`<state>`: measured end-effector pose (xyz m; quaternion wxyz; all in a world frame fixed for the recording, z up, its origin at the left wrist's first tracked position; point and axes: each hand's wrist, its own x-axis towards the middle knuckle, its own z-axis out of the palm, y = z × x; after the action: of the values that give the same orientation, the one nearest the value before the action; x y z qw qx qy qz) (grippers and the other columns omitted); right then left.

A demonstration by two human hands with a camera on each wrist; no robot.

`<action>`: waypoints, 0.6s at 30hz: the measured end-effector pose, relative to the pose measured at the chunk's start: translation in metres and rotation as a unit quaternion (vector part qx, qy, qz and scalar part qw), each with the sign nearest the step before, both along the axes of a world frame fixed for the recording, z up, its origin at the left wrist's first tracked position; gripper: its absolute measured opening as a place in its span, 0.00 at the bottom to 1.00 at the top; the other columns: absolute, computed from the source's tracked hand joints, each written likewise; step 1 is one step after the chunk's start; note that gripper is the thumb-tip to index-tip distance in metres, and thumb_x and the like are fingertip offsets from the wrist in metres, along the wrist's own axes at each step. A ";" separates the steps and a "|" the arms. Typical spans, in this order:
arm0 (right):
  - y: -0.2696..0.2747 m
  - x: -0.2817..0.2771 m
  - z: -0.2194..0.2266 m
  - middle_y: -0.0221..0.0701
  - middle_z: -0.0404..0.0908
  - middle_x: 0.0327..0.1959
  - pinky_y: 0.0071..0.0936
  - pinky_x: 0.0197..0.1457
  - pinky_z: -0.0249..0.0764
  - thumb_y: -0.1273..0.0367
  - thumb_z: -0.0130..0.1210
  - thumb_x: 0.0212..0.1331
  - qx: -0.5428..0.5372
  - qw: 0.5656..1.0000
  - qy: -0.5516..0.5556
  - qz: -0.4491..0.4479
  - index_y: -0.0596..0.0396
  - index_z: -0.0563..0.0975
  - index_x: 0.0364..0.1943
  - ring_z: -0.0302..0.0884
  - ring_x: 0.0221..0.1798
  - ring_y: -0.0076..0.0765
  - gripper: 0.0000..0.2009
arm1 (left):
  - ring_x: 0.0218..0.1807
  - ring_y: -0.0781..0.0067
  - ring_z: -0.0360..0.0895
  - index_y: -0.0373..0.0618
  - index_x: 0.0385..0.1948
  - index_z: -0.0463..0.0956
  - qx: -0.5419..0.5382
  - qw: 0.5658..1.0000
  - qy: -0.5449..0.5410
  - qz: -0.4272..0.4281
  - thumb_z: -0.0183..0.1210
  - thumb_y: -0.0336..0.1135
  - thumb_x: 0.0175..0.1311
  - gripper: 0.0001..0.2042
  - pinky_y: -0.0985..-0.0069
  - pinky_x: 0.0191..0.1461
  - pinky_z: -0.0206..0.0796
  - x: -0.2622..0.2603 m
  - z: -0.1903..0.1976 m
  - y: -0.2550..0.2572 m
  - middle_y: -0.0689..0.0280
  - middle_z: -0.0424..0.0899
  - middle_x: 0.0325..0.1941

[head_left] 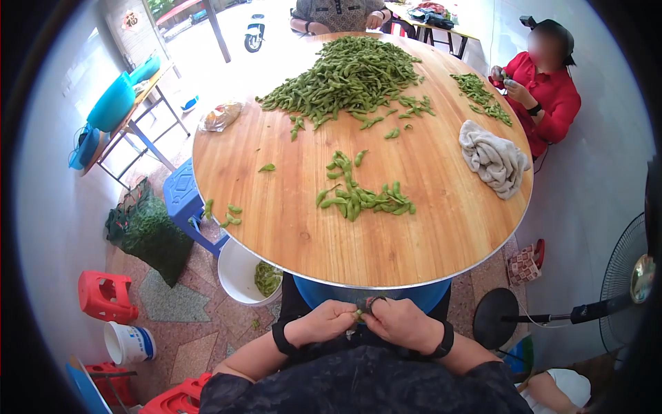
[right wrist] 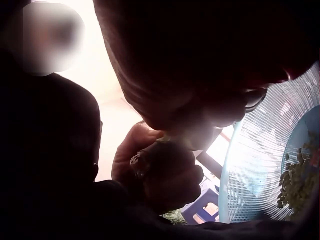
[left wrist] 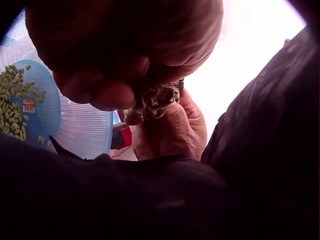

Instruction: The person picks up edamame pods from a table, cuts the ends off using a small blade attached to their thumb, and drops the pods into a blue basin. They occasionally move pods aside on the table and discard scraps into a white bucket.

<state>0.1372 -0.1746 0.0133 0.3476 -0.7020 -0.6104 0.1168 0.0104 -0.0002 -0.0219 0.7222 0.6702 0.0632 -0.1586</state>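
Note:
My left hand (head_left: 318,324) and right hand (head_left: 407,324) meet in front of my body, just below the table edge. Between their fingertips they pinch a small green soybean pod (head_left: 359,314), mostly hidden by the fingers. A dark wrapping (head_left: 372,302) covers a digit of the right hand; its crumpled edge shows in the left wrist view. Past the hands stands a blue mesh basket (right wrist: 252,150), partly under the table, with shelled green beans (left wrist: 14,102) inside. A small pile of pods (head_left: 362,199) lies on the round wooden table (head_left: 289,234) ahead of me.
A large pod heap (head_left: 338,79) covers the table's far side. A grey cloth (head_left: 493,159) lies at right, near a person in red (head_left: 558,110) handling pods. A white bucket (head_left: 238,276) with green scraps and a blue stool (head_left: 186,193) stand left; a fan (head_left: 624,283) stands right.

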 end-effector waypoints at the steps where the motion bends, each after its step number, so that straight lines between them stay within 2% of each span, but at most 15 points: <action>1: 0.000 0.001 0.000 0.42 0.76 0.24 0.36 0.25 0.74 0.70 0.57 0.57 -0.003 1.000 0.007 0.010 0.60 0.70 0.33 0.77 0.25 0.49 0.09 | 0.26 0.87 0.64 0.39 0.31 0.75 0.000 1.000 -0.008 -0.010 0.43 0.34 0.70 0.12 0.82 0.29 0.59 0.000 0.004 0.000 0.76 0.69 0.20; 2: 0.000 0.001 0.000 0.42 0.76 0.24 0.36 0.25 0.74 0.70 0.57 0.57 -0.004 1.000 0.009 0.010 0.60 0.70 0.33 0.77 0.25 0.49 0.09 | 0.26 0.87 0.64 0.39 0.31 0.75 -0.001 1.000 -0.007 -0.010 0.43 0.34 0.70 0.12 0.82 0.29 0.59 0.000 0.007 0.000 0.76 0.69 0.20; 4: 0.001 0.000 0.000 0.42 0.75 0.24 0.36 0.25 0.74 0.70 0.57 0.57 0.007 1.000 -0.015 0.019 0.60 0.71 0.33 0.77 0.26 0.49 0.09 | 0.27 0.86 0.61 0.41 0.25 0.69 -0.011 0.999 -0.042 0.000 0.43 0.33 0.71 0.13 0.82 0.31 0.57 -0.002 0.014 -0.002 0.77 0.66 0.22; 6: 0.005 -0.002 -0.001 0.41 0.75 0.24 0.34 0.26 0.75 0.71 0.57 0.56 0.019 0.999 -0.042 0.011 0.61 0.72 0.33 0.78 0.26 0.44 0.08 | 0.28 0.86 0.61 0.41 0.25 0.69 -0.025 0.998 -0.043 0.027 0.43 0.33 0.71 0.12 0.82 0.32 0.57 -0.005 -0.001 -0.005 0.77 0.66 0.23; 7: 0.007 -0.003 -0.003 0.41 0.75 0.23 0.34 0.26 0.75 0.71 0.57 0.56 0.023 0.998 -0.050 -0.001 0.61 0.71 0.33 0.78 0.26 0.44 0.08 | 0.28 0.84 0.63 0.40 0.24 0.68 -0.035 0.998 -0.042 0.013 0.44 0.34 0.70 0.13 0.79 0.32 0.60 -0.005 -0.001 -0.002 0.74 0.68 0.22; 10: 0.010 0.004 -0.017 0.38 0.72 0.20 0.34 0.25 0.74 0.72 0.56 0.55 0.035 0.998 -0.041 -0.033 0.59 0.71 0.31 0.76 0.24 0.44 0.07 | 0.24 0.83 0.61 0.39 0.23 0.67 0.036 0.996 -0.076 -0.019 0.45 0.33 0.69 0.13 0.78 0.29 0.59 -0.008 0.005 0.002 0.72 0.65 0.18; 11: 0.010 0.003 -0.017 0.37 0.71 0.19 0.35 0.24 0.73 0.71 0.56 0.55 0.032 0.998 -0.041 -0.046 0.58 0.70 0.30 0.75 0.22 0.45 0.07 | 0.24 0.83 0.61 0.39 0.22 0.67 0.070 0.995 -0.078 -0.004 0.46 0.33 0.68 0.13 0.77 0.27 0.59 -0.010 0.010 0.004 0.70 0.65 0.18; 12: 0.007 0.002 -0.015 0.37 0.71 0.19 0.35 0.24 0.73 0.71 0.56 0.55 0.024 0.998 -0.037 -0.042 0.58 0.70 0.30 0.75 0.22 0.45 0.07 | 0.23 0.83 0.62 0.38 0.22 0.67 0.068 0.996 -0.056 0.023 0.47 0.34 0.68 0.13 0.77 0.27 0.59 -0.015 0.016 0.007 0.70 0.65 0.17; 14: 0.001 0.004 -0.007 0.40 0.72 0.18 0.36 0.24 0.72 0.72 0.58 0.53 -0.085 0.991 -0.086 -0.049 0.58 0.69 0.27 0.76 0.22 0.48 0.08 | 0.22 0.82 0.63 0.38 0.21 0.68 0.103 0.990 -0.042 0.087 0.49 0.35 0.68 0.14 0.76 0.26 0.59 -0.035 0.010 0.023 0.69 0.66 0.17; 16: -0.002 0.011 0.002 0.40 0.72 0.19 0.38 0.25 0.72 0.72 0.57 0.53 -0.095 0.991 -0.086 -0.040 0.57 0.69 0.28 0.76 0.23 0.49 0.07 | 0.22 0.81 0.65 0.38 0.22 0.70 0.147 0.973 0.003 0.178 0.51 0.35 0.67 0.13 0.75 0.25 0.60 -0.059 0.003 0.045 0.67 0.70 0.16; 18: -0.002 0.018 0.018 0.41 0.73 0.20 0.41 0.25 0.72 0.73 0.56 0.54 -0.096 0.992 -0.051 -0.060 0.57 0.69 0.29 0.75 0.23 0.51 0.06 | 0.21 0.77 0.69 0.38 0.21 0.73 0.310 0.903 0.078 0.286 0.54 0.34 0.64 0.12 0.72 0.25 0.62 -0.086 -0.018 0.077 0.66 0.72 0.16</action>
<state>0.1554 -0.1766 0.0312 0.2532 -0.7725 -0.5702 0.1180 -0.0754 0.0769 -0.0396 0.4854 0.7987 0.3544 0.0301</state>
